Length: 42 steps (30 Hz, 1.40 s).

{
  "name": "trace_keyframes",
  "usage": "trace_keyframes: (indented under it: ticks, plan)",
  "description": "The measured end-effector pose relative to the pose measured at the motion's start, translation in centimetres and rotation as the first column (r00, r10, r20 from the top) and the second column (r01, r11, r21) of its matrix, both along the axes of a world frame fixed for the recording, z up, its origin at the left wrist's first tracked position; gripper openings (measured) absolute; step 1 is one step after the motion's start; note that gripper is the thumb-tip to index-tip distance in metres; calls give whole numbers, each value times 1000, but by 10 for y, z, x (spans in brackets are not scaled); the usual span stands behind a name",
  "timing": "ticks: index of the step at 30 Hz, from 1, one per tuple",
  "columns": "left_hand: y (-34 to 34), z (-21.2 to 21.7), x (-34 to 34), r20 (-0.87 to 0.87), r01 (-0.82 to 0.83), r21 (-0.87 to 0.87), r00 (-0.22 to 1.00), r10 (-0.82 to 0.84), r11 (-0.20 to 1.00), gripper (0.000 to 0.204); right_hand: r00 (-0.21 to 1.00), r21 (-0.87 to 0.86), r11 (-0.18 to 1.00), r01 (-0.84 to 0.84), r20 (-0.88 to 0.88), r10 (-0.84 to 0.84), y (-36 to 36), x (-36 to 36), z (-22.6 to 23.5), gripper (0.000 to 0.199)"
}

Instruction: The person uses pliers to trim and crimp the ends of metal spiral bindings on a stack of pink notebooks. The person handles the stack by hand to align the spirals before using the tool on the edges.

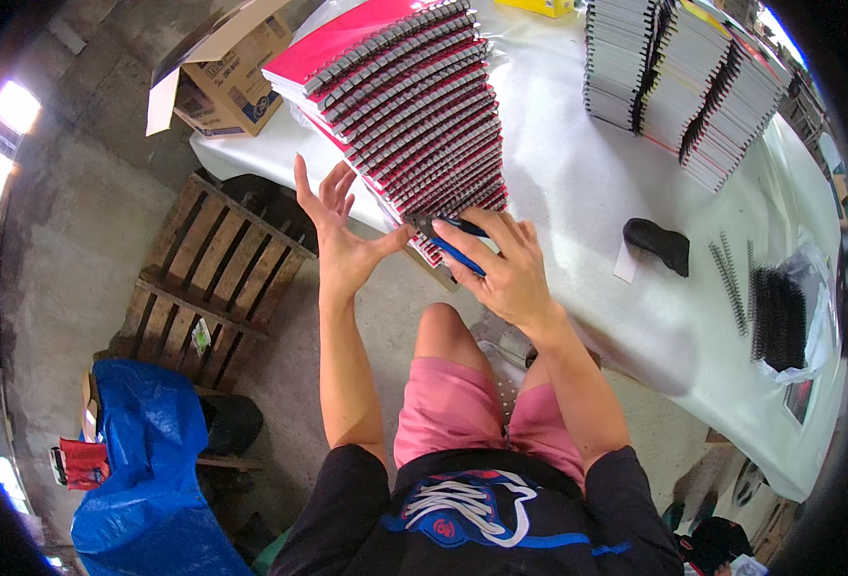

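A tall stack of red-covered notebooks (410, 125) with grey spiral bindings stands at the near edge of the white-covered table (563, 254). In my right hand (510, 269) is a pair of pliers (458, 254) with blue and black handles. Their jaws point left, at the bindings low in the stack. My left hand (342, 235) is open, fingers spread upward beside the stack's left side. Its thumb reaches right to the jaws of the pliers; whether it touches them I cannot tell.
More spiral-bound stacks (678, 82) stand at the far right. A black cloth-like object (656, 245), loose coils (728, 283) and a bundle of black coils (779, 322) lie on the right. Left are an open cardboard box (227, 86), a wooden pallet (213, 274) and a blue tarp (155, 461).
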State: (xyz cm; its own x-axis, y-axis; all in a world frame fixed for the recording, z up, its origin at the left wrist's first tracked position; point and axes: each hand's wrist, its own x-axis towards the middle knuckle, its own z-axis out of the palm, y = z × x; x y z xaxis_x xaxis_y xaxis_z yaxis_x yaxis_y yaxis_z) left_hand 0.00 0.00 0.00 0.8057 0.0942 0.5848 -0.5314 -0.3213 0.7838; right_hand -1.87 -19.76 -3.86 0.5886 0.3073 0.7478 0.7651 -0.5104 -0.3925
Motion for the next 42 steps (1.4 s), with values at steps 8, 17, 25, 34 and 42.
trace_keyframes:
  ticks: [8,17,25,34,42]
  plan:
    - [3,-2,-4,-20,-49,26,999,49,998,136,109,838,534,114,-545,831,3,-23,27,32]
    - [2,-2,-1,-19,-7,38,1000,8,999,140,972,139,975,174,-182,-148,15,-34,-3,38]
    - [5,-1,-2,-32,4,38,999,-2,999,140,973,95,979,179,-166,-162,21,-30,0,38]
    - [5,0,-3,-47,27,31,999,-25,999,138,160,852,508,127,-523,837,4,-22,31,30]
    - [8,2,-3,-79,62,52,995,-58,997,136,970,158,975,156,-209,-121,15,-31,0,36]
